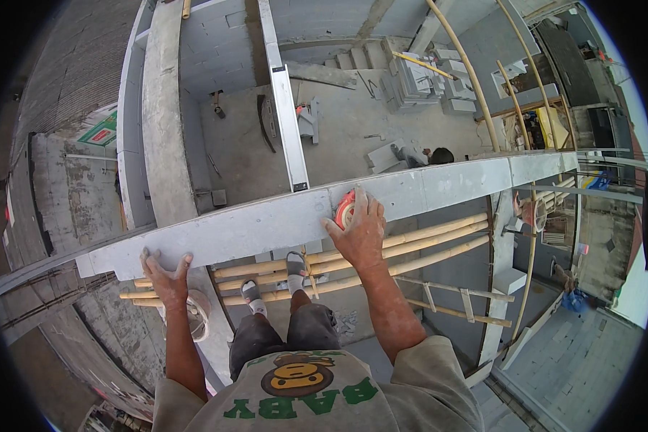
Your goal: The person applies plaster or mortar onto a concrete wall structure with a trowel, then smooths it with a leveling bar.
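I stand on a bamboo scaffold [410, 241] and look down over the top of a grey block wall [252, 227]. My left hand [167, 279] rests flat with fingers spread on the wall's near edge, holding nothing. My right hand [360, 232] lies on the wall top and grips a round orange tape measure [344, 210]. A long metal straightedge [284, 101] leans from the wall top away toward the far side.
Below the wall is a concrete floor with scattered tools [266, 122], a stack of grey blocks [417, 83] and a crouching person [428, 155]. Bamboo poles [475, 79] rise at the right. My feet [273, 277] stand on the scaffold poles, with a drop beneath.
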{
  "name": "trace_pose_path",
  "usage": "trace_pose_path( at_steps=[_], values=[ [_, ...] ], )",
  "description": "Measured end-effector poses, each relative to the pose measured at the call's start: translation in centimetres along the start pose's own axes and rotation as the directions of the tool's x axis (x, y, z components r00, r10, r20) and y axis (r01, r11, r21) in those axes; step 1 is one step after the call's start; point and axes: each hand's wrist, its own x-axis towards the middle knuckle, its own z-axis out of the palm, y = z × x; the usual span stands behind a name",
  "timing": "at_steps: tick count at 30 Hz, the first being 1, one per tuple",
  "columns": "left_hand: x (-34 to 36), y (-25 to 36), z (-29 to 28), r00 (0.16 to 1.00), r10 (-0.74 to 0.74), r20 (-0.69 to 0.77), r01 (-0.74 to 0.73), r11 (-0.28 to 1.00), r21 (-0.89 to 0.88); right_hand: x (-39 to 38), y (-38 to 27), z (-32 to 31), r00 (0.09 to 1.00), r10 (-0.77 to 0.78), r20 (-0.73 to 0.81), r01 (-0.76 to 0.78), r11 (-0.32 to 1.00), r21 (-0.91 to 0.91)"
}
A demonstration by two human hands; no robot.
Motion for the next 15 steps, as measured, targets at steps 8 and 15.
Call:
trace_pose_path(
  at_steps=[8, 15],
  values=[
    [0.2, 0.6, 0.0, 0.997, -0.061, 0.041, 0.061, 0.998, 0.013, -0.4, 1.1, 0.5, 0.996, -0.057, -0.068, 0.070, 0.979, 0.192],
    [-0.1, 0.6, 0.3, 0.999, -0.037, 0.002, 0.037, 0.999, 0.020, 0.6, 4.1, -0.8, 0.972, 0.072, 0.226, -0.229, 0.535, 0.813]
  ],
)
